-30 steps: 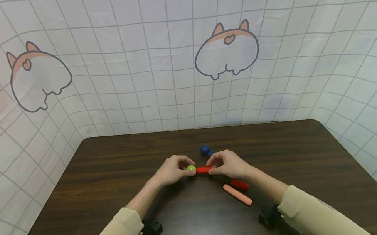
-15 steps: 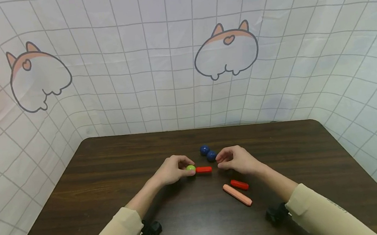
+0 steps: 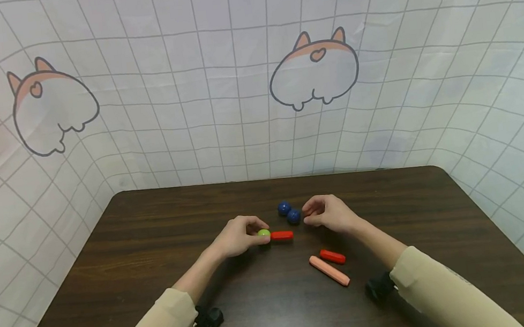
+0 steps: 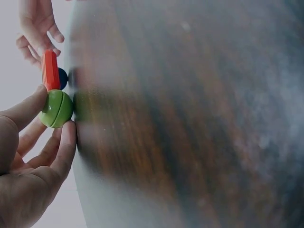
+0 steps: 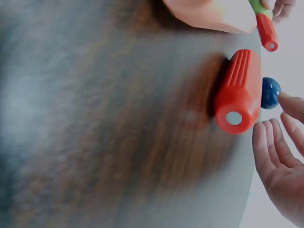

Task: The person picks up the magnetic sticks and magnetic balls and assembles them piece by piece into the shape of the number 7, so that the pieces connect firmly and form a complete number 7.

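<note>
My left hand pinches a green ball between thumb and fingertips, with a seam running round the ball. A short red ribbed stick butts against the ball's right side and points toward my right hand. Two dark blue balls touch each other on the table just behind the stick. My right hand is beside the nearer one, its fingers loosely bent with nothing between them. In the right wrist view the thumb tip overlaps the edge of the blue ball.
On the dark wooden table, a second red stick lies in front of my right hand. A longer peach stick lies slanted beside it. A white gridded cloth hangs behind the table.
My right hand has let go of the red stick's right end and moved right and back to the blue balls. The left hand keeps its hold on the green ball, nearly still.
</note>
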A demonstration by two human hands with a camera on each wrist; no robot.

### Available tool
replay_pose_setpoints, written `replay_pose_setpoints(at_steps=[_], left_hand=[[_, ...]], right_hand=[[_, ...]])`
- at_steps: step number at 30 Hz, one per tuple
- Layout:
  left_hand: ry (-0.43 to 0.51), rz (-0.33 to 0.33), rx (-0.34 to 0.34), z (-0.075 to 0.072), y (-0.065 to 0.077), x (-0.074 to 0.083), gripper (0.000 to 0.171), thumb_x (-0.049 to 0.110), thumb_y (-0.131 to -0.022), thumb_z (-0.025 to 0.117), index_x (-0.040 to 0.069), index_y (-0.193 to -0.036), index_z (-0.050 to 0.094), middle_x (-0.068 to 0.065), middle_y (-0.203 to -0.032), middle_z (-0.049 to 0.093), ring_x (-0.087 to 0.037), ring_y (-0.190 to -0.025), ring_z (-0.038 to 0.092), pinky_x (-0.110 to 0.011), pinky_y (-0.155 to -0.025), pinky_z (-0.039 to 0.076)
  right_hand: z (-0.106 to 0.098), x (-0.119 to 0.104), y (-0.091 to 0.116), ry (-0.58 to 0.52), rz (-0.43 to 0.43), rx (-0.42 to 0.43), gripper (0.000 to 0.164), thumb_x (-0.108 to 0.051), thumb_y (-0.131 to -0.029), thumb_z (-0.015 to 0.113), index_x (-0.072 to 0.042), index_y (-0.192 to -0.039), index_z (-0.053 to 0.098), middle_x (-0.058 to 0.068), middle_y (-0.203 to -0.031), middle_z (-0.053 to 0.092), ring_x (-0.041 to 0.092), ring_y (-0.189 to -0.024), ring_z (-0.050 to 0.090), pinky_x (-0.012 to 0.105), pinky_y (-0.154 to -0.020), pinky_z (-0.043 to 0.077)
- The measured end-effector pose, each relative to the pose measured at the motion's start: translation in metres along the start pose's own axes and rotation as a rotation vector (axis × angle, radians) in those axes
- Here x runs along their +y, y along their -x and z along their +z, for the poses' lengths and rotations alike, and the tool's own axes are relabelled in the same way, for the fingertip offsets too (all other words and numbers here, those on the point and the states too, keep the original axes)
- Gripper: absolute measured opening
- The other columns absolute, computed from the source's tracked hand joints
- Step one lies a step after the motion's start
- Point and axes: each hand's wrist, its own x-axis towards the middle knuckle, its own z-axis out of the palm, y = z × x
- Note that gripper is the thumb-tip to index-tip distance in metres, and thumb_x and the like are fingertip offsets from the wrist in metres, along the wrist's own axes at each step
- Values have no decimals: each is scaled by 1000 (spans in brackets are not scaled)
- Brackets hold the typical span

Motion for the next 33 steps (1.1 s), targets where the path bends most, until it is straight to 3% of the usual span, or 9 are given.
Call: replay_pose_setpoints(at_steps=[16, 33], left_hand=[[22, -17, -7, 0, 1, 0, 25, 23, -94, 78, 10, -116, 75, 2, -106, 69, -15, -92, 61, -37, -83, 52], [13, -13, -7, -1, 1, 2, 23, 22, -94, 79, 11, -114, 75, 3, -100, 67, -15, -87, 59, -34, -78, 50]], right_hand=[[17, -13, -15, 102, 97, 44, 37, -29, -97, 74, -1, -120, 64, 11, -102, 65, 22, -79, 67, 35, -72, 58], [25, -20, -21, 182, 130, 58, 36, -29, -96, 76, -1, -115, 66, 9, -98, 65, 17, -72, 65, 31, -66, 55]])
